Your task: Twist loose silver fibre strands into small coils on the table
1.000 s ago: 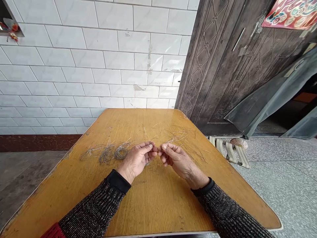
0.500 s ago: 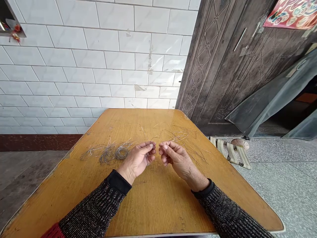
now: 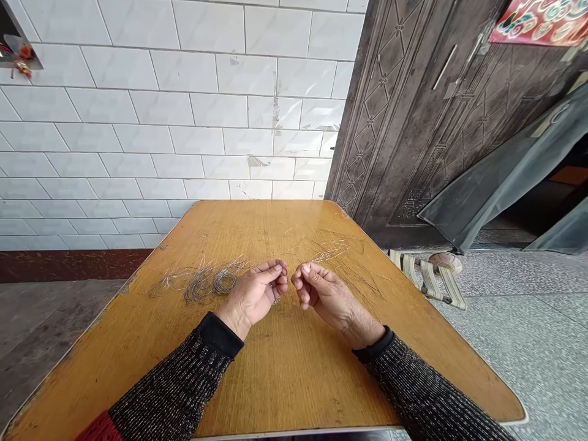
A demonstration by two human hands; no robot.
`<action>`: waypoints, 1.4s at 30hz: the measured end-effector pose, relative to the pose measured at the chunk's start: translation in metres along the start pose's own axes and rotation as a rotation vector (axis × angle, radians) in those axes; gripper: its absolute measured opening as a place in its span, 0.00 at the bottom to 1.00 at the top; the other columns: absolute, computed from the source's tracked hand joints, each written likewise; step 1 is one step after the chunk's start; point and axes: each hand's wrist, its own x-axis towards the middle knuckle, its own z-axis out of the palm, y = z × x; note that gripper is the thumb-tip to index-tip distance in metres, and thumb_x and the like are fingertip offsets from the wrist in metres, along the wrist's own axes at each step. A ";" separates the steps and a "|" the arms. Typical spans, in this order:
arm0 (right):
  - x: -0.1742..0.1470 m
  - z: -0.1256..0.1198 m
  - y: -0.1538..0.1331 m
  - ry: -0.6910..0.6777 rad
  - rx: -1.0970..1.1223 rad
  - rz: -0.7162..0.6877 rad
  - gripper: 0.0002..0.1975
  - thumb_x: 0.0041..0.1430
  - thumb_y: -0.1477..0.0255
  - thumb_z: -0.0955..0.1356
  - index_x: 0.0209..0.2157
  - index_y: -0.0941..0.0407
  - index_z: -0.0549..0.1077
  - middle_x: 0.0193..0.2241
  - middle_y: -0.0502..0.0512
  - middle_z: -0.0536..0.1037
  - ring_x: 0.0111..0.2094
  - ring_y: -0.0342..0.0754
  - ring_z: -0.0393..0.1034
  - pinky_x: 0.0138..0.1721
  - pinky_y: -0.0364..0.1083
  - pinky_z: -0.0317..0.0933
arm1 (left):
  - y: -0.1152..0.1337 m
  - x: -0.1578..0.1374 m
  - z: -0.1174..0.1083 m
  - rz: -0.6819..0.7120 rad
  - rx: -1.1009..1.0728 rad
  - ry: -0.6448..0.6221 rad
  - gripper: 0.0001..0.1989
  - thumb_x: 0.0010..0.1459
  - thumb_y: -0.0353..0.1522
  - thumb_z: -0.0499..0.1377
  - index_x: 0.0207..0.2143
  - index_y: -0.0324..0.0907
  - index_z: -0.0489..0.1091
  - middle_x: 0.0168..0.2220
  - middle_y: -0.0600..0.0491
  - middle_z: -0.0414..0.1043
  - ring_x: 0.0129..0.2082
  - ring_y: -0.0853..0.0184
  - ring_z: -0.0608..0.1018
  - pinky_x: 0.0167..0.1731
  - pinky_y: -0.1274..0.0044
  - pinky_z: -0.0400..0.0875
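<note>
My left hand (image 3: 261, 288) is closed in a pinch, thumb against forefinger, on a thin wire (image 3: 276, 301), a bit of which shows below the fingers. Facing it across a small gap, my right hand (image 3: 324, 291) pinches in the same way. What runs between the fingertips is too fine to follow clearly, but it looks like the same wire. Coiled grey wire (image 3: 223, 282) lies on the table just left of my left hand. Loose wire strands (image 3: 331, 250) spread out beyond and right of my right hand.
The wooden table (image 3: 275, 380) has a worn left edge and stands near a white tiled wall (image 3: 220, 110). A dark carved door (image 3: 390, 122) is at the right. On the floor beside the table is a low strap stool (image 3: 429, 282).
Both hands stay pinched in nearly the same place, the right slightly turned and shifted left. A thin strand that stood up beyond the left fingertips no longer shows there.
</note>
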 end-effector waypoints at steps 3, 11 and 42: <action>0.000 0.000 -0.001 0.001 0.023 0.014 0.13 0.49 0.61 0.70 0.24 0.57 0.70 0.21 0.46 0.69 0.15 0.35 0.60 0.16 0.37 0.60 | 0.001 0.000 0.000 0.002 -0.002 -0.002 0.07 0.54 0.20 0.55 0.27 0.33 0.71 0.23 0.54 0.67 0.20 0.77 0.70 0.23 0.85 0.67; 0.001 0.000 0.001 0.019 0.021 0.008 0.14 0.50 0.60 0.69 0.27 0.57 0.71 0.21 0.46 0.69 0.15 0.35 0.61 0.16 0.36 0.60 | 0.002 0.002 -0.001 0.061 0.006 -0.006 0.06 0.53 0.20 0.56 0.27 0.33 0.71 0.24 0.54 0.68 0.21 0.77 0.71 0.23 0.85 0.68; 0.002 -0.008 -0.010 0.076 -0.021 -0.052 0.13 0.50 0.61 0.69 0.25 0.58 0.73 0.25 0.47 0.69 0.15 0.32 0.52 0.14 0.36 0.48 | -0.004 -0.002 -0.001 0.204 0.361 -0.011 0.08 0.46 0.33 0.62 0.29 0.36 0.73 0.24 0.55 0.68 0.22 0.75 0.69 0.25 0.81 0.64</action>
